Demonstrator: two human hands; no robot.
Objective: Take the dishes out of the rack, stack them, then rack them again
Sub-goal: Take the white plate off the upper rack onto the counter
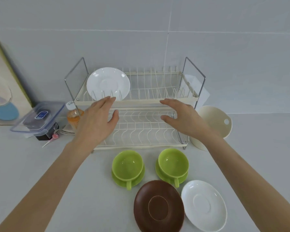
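A two-tier wire dish rack (147, 102) stands against the wall. One white saucer (108, 83) stands upright in the left slots of its upper tier; the lower tier holds nothing. My left hand (97, 121) and my right hand (182, 118) hover open in front of the rack, palms facing each other, touching no dish. On the counter in front sit two green cups, each on a green saucer: the left green cup (127, 165) and the right green cup (173, 162). Nearer me lie a brown saucer (158, 206) and a white saucer (204, 205), side by side.
Left of the rack are a clear lidded container (38, 117), an orange drink bottle (74, 116) and a board (5, 84) leaning on the wall. A cream plastic holder (214, 121) stands right of the rack.
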